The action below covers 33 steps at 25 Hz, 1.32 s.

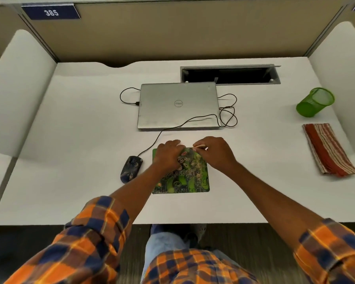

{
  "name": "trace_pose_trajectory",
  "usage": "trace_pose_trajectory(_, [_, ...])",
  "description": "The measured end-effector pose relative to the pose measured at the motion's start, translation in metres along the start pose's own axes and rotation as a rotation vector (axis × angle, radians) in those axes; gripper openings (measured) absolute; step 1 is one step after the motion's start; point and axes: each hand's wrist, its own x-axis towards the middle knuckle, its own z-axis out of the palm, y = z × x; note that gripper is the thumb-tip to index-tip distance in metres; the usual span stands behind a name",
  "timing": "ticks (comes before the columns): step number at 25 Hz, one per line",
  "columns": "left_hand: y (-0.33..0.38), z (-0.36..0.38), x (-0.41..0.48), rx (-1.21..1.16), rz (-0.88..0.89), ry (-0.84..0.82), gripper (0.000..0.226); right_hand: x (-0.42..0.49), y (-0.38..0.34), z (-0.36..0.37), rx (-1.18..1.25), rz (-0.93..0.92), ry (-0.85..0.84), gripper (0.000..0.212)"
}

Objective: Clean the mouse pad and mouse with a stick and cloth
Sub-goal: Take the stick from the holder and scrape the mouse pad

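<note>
Both checked flannel sleeves [90, 232] reach out as I press my left hand [169, 155] flat, fingers spread, on the glossy rectangular mouse pad [190, 179], right hand [214, 153] pinching a thin stick [197, 147] just beside those fingertips.

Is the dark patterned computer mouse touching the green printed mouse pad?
Apart. The head view shows a strip of white desk between the dark patterned mouse and the green mouse pad's left edge.

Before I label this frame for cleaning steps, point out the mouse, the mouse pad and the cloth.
mouse [131, 168]: head view, middle of its dark patterned top.
mouse pad [190, 181]: head view, bare green printed area near its front.
cloth [329, 149]: head view, centre of the folded red striped fabric.
</note>
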Motion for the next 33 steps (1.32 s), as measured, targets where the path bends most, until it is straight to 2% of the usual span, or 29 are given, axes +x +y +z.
trace_pose_trajectory(4, [-0.008,0.003,0.001,-0.018,-0.009,0.003,0.093,-0.002,-0.005,0.019,-0.188,-0.224,-0.061,0.012])
trace_pose_trajectory(7, [-0.012,0.002,0.000,-0.031,0.003,0.003,0.093,-0.007,0.000,0.026,-0.231,-0.286,-0.102,0.016])
trace_pose_trajectory(11, [-0.016,0.000,-0.001,-0.034,0.019,0.010,0.093,-0.012,-0.001,0.020,-0.174,-0.206,-0.196,0.011])
trace_pose_trajectory(16, [-0.016,-0.002,0.000,-0.034,0.029,0.005,0.093,0.012,-0.010,0.018,-0.237,-0.239,-0.093,0.013])
trace_pose_trajectory(24, [-0.018,-0.002,0.001,-0.024,0.035,0.008,0.092,-0.014,0.001,0.013,-0.179,-0.183,-0.239,0.015])
trace_pose_trajectory(29, [-0.018,0.000,0.003,-0.029,0.042,0.011,0.091,0.009,-0.005,0.008,-0.219,-0.196,-0.097,0.016])
trace_pose_trajectory(33, [-0.020,0.000,0.004,-0.029,0.048,0.022,0.089,0.005,-0.004,0.012,-0.247,-0.192,-0.101,0.018])
